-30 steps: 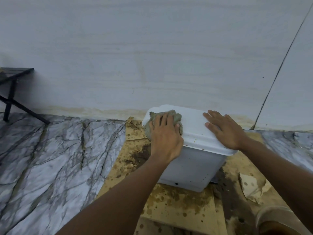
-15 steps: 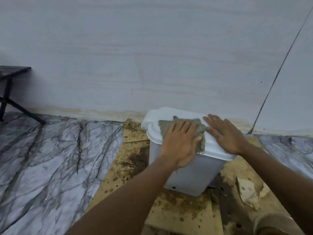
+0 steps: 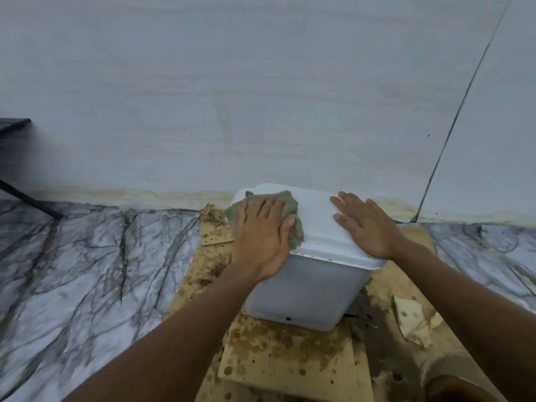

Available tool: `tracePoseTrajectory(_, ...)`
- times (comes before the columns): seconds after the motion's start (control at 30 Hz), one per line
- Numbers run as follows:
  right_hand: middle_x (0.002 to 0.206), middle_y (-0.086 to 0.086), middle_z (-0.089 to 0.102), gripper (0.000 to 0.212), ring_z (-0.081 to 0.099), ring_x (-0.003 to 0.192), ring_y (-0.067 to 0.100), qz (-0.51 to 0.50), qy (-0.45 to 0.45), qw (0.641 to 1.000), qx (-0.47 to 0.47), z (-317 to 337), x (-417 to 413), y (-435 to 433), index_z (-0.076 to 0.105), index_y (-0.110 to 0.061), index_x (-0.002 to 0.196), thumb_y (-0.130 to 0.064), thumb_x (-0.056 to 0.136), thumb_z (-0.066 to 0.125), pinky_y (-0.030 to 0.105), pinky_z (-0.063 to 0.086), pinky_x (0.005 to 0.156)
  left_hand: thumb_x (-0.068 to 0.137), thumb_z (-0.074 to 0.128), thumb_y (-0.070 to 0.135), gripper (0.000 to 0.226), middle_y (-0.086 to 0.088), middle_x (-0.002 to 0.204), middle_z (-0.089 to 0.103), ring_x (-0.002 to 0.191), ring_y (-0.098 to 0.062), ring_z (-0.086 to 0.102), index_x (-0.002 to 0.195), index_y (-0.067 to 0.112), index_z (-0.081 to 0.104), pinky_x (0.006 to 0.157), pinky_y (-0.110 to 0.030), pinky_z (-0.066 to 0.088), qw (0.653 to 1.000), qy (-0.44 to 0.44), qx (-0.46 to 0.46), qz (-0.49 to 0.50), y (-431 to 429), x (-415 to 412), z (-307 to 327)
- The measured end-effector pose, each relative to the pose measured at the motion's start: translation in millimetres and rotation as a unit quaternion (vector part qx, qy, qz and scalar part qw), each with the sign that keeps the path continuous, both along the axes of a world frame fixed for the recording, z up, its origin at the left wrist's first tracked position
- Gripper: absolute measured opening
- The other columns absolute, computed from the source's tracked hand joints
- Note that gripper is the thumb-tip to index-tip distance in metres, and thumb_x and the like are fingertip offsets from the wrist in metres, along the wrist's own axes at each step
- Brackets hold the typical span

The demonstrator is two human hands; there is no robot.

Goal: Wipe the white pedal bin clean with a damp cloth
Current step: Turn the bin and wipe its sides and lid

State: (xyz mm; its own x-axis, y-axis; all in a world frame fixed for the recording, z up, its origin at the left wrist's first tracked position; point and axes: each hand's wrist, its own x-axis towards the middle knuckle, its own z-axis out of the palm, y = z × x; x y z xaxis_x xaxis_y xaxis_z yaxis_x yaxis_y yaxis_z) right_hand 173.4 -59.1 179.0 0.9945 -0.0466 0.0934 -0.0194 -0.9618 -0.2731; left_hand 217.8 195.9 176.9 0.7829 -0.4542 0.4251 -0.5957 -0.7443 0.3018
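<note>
A pale wall (image 3: 261, 97) fills the upper half of the frame, stained yellowish along its foot, with a dark seam (image 3: 458, 117) running aslant at the upper right. Below it lies a grey-veined marble floor (image 3: 87, 271). In the lower middle, sheets of brown cardboard (image 3: 284, 361) are spread over that floor, spotted and smeared with dark dirt.

The white pedal bin (image 3: 313, 294) stands on the cardboard just right of centre, close to the foot of the wall, with its lid (image 3: 316, 224) down. Small brown specks dot the lid's near edge and the bin's front face.

My left hand (image 3: 261, 236) lies flat on the left end of the lid, fingers straight and close together, pressing a crumpled grey-green cloth (image 3: 290, 203) against the plastic. The cloth shows beyond my fingertips and by my thumb, and it hangs a little over the lid's left edge. My right hand (image 3: 365, 224) rests palm down on the right end of the lid, fingers spread and straight, holding nothing. The two hands are apart, with bare white lid between them.

A torn scrap of paper (image 3: 412, 320) lies on the cardboard to the right of the bin. At the far left edge of the frame a black metal stand (image 3: 14, 124) shows in part. In the lower right corner sits a round brownish thing (image 3: 452, 384) that I cannot make out.
</note>
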Motion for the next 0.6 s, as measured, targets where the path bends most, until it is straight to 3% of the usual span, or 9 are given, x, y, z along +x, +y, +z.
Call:
tracePoseTrajectory(0.13,0.166,-0.008,0.009,0.060,0.004,0.153,0.008,-0.008,0.006,1.000,0.000,0,-1,-2,0.016,-0.033,0.158,-0.053,0.101,0.016,0.033,-0.002,0.123,0.107,0.026,0.043,0.051,-0.002,0.158,0.037,0.150,-0.024,0.019,0.149,0.018,0.040,0.123,-0.054,-0.003,0.997,0.019,-0.045,0.058,-24,-24,-6)
tracePoseTrajectory(0.37,0.166,-0.009,0.009,0.073,0.004,0.153,0.008,-0.004,0.005,1.000,-0.009,1,1,1,0.014,-0.033,0.158,-0.061,0.091,0.006,0.034,0.000,0.124,0.106,0.029,0.047,0.050,0.004,0.154,0.042,0.148,-0.020,0.021,0.147,0.022,0.044,0.118,-0.059,0.012,0.998,0.023,-0.048,0.026,-10,-11,-4)
tracePoseTrajectory(0.6,0.166,-0.007,0.011,0.057,0.006,0.153,0.009,-0.008,-0.002,1.000,-0.007,0,7,2,0.018,-0.032,0.158,-0.049,0.104,0.020,0.035,0.001,0.123,0.103,0.039,0.046,0.046,0.006,0.146,0.051,0.140,-0.020,0.028,0.140,0.022,0.052,0.111,-0.056,0.024,0.999,0.001,-0.045,0.020,-5,-1,0)
